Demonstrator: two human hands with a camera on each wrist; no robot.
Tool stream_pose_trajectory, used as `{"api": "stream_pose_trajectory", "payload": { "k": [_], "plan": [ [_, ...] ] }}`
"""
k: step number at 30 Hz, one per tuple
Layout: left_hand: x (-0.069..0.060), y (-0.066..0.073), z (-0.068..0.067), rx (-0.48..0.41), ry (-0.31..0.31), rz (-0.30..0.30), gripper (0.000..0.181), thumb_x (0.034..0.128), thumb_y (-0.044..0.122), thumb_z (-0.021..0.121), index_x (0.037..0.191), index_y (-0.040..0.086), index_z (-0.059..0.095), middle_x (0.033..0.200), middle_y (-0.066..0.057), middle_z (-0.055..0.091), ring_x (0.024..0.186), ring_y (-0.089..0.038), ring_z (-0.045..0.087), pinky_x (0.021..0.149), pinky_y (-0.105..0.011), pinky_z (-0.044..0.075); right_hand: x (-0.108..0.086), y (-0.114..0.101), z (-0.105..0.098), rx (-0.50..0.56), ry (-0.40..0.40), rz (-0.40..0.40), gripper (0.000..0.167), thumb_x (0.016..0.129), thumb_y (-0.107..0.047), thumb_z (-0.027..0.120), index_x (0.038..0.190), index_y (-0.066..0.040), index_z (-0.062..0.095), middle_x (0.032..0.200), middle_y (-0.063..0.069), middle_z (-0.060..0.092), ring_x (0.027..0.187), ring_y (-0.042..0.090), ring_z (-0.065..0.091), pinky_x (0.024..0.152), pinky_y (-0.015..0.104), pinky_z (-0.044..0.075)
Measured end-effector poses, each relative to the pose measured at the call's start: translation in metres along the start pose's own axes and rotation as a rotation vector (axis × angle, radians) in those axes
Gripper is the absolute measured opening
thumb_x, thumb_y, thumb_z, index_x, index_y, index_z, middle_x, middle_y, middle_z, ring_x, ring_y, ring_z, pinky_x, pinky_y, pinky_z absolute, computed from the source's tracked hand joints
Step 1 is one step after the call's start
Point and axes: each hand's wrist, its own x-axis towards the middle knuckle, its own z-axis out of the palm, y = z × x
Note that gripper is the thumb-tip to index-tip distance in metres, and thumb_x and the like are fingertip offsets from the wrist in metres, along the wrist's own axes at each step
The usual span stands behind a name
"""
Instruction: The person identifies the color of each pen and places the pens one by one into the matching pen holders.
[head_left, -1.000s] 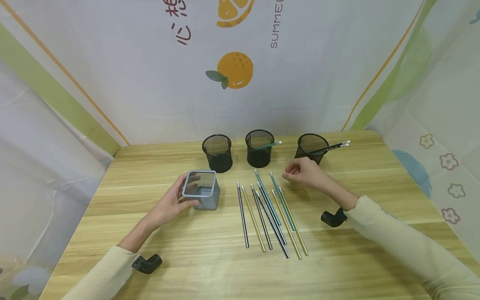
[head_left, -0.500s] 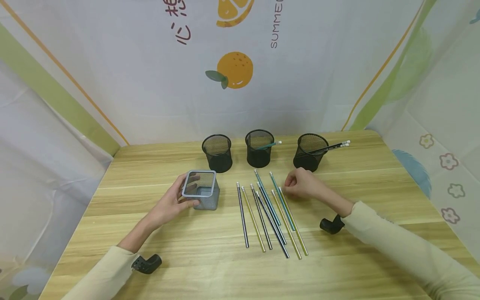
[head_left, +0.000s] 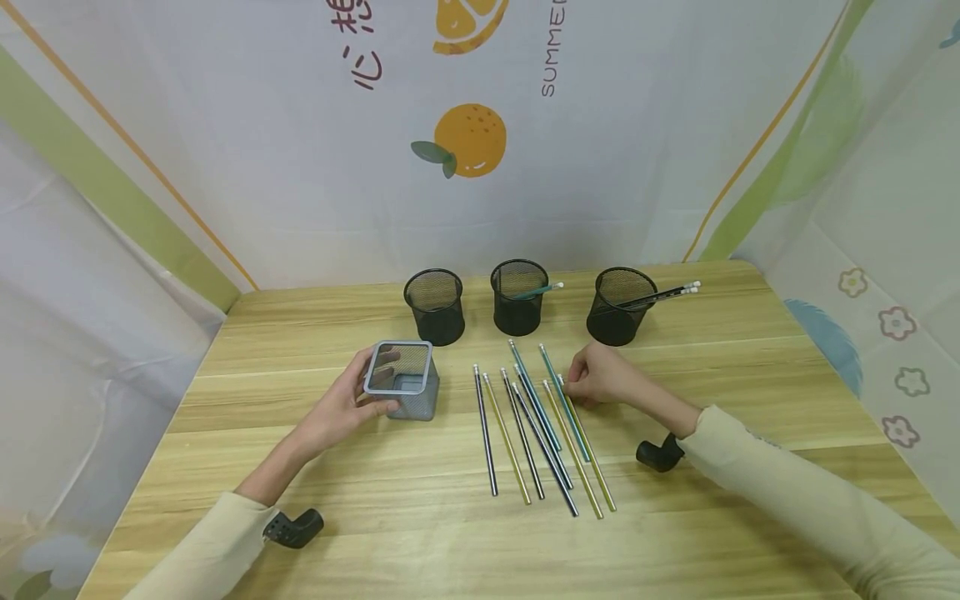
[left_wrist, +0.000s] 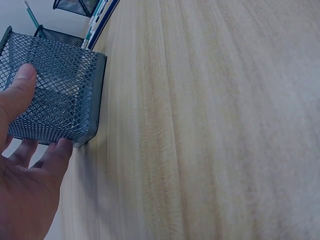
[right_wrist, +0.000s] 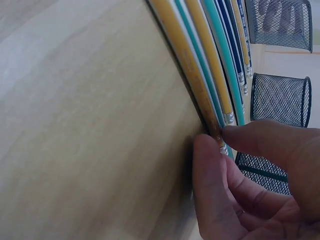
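My left hand (head_left: 337, 417) holds a grey square mesh pencil holder (head_left: 422, 403) upright on the table, thumb on the near side and fingers at the far-left side. In the left wrist view the thumb lies against the mesh wall (left_wrist: 55, 105). My right hand (head_left: 611, 377) pinches the rightmost yellow pencil (head_left: 598, 475) close to its eraser end; in the right wrist view thumb and forefinger sit on either side of that yellow pencil (right_wrist: 187, 57), which lies on the table. Beside it are several loose pencils, yellow, teal and dark, their erasers pointing away from me.
Three round black mesh cups stand along the back: a left cup (head_left: 440, 327), a middle cup (head_left: 517, 318) with a teal pencil (head_left: 550, 288), and a right cup (head_left: 609, 327) with two black pencils (head_left: 666, 294). A printed curtain (head_left: 615, 167) hangs behind the table.
My right hand has come down and toward me from in front of the right cup to the yellow pencil's eraser end, which it now pinches. The left hand and grey holder have stayed put.
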Motion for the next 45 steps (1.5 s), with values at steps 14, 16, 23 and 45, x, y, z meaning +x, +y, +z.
{"api": "stream_pose_trajectory", "payload": {
  "k": [14,16,23,45],
  "plan": [
    [0.001,0.001,0.001,0.001,-0.002,0.000,0.078,0.0907,-0.009,0.071,0.155,0.004,0.028,0.157,-0.022,0.033,0.144,-0.048,0.028,0.109,-0.064,0.033,0.001,-0.008,-0.002,-0.104,-0.043,0.008,0.029,0.090,-0.002,0.072,0.061,-0.004,0.069,0.055,0.002,0.065,0.050,0.018,0.067,0.047,0.019,0.049],
    [0.001,0.001,0.001,0.002,-0.002,0.003,0.078,0.0910,-0.009,0.071,0.155,0.004,0.028,0.157,-0.022,0.033,0.144,-0.048,0.028,0.110,-0.064,0.033,0.001,-0.009,-0.002,-0.113,-0.053,-0.001,0.030,0.089,-0.001,0.070,0.060,-0.004,0.069,0.054,0.001,0.064,0.049,0.017,0.066,0.046,0.018,0.048],
    [0.000,0.001,0.000,0.002,-0.002,0.003,0.079,0.0907,-0.009,0.071,0.155,0.005,0.028,0.157,-0.022,0.034,0.143,-0.048,0.030,0.109,-0.062,0.035,0.004,-0.010,0.001,-0.155,-0.048,-0.009,0.030,0.081,0.000,0.069,0.052,-0.005,0.065,0.047,0.002,0.060,0.043,0.015,0.063,0.048,0.018,0.048],
    [0.001,0.000,0.000,0.005,-0.011,0.000,0.080,0.0907,-0.009,0.070,0.156,0.004,0.026,0.156,-0.022,0.034,0.142,-0.048,0.030,0.110,-0.061,0.035,0.002,-0.025,0.012,-0.374,0.029,0.077,0.043,0.075,-0.004,0.070,0.047,-0.017,0.039,0.041,-0.009,0.034,0.039,0.008,0.032,0.045,0.023,0.032]
  ]
}}
